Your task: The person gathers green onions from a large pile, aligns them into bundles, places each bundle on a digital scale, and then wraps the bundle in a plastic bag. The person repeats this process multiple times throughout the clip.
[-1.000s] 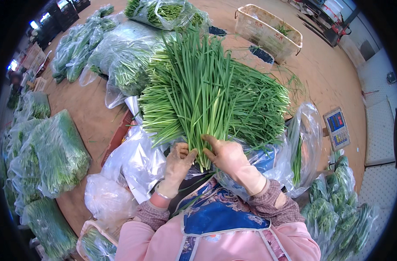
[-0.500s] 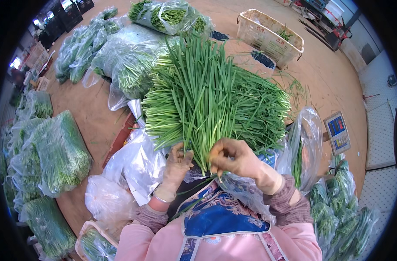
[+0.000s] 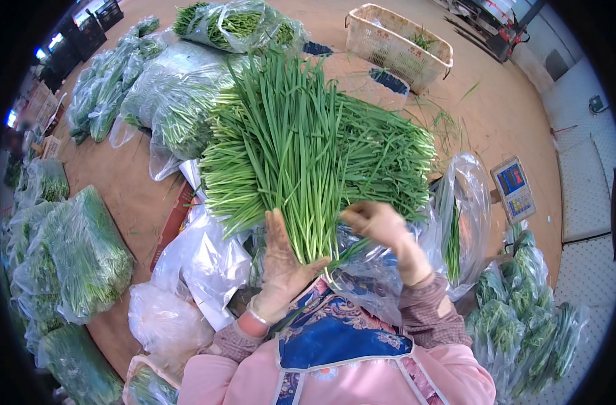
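A large pile of garlic chives point(image 3: 291, 145) lies in front of me, leaf tips away and pale stalk ends toward me, with more chives heaped crosswise to its left and right. My left hand point(image 3: 284, 273), in a soiled, pale glove, is open against the near stalk ends. Its fingers stand upright on their left and the thumb stretches below them. Just right of the stalks is my right hand point(image 3: 379, 223), gloved alike. Its fingers look curled but motion blurs them, so what they hold, if anything, is unclear. A few loose green leaves point(image 3: 352, 253) slant between the hands.
Bagged chives lie at left point(image 3: 88, 253), behind the pile point(image 3: 179, 94) and at lower right point(image 3: 524, 317). A digital scale point(image 3: 513, 189) stands at right beside a clear plastic bag point(image 3: 466, 216). A white crate point(image 3: 399, 47) sits behind. Crumpled plastic point(image 3: 206, 250) lies left.
My left hand has gone from curled fingers to a spread palm against the stalk ends. My right hand has lifted away from the stalks, up and to the right. The view has shifted slightly.
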A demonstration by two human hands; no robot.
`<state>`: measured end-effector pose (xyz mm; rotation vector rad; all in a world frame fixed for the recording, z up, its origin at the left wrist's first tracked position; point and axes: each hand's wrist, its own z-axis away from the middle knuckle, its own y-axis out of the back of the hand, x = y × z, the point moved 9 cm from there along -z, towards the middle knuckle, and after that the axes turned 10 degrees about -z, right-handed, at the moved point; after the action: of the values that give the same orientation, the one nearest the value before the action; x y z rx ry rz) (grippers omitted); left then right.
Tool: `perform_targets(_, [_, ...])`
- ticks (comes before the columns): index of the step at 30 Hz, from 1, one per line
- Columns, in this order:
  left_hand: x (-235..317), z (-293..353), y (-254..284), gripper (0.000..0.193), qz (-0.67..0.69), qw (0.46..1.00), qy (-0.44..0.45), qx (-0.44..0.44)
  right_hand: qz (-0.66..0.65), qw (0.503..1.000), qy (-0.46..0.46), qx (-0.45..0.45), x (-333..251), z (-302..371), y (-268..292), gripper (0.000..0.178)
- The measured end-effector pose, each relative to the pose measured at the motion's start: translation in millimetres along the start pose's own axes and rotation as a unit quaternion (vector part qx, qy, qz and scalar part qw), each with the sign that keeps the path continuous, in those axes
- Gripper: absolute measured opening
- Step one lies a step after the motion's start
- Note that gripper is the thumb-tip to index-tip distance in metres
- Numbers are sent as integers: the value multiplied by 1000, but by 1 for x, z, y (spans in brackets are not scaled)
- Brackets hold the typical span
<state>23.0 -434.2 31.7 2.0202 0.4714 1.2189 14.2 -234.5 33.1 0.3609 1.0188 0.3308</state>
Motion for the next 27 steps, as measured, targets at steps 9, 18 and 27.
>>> perform_targets(9, [-53,-2,40,60,144,969,180,85,-298,953,-36,-45,47,-18,-42,43])
perform_targets(18, [-86,13,6,37,549,783,281,83,33,999,7,38,12,-9,-62,90])
perform_targets(27, [-120,31,-5,22,594,712,364,82,-551,834,7,4,65,-27,-15,40])
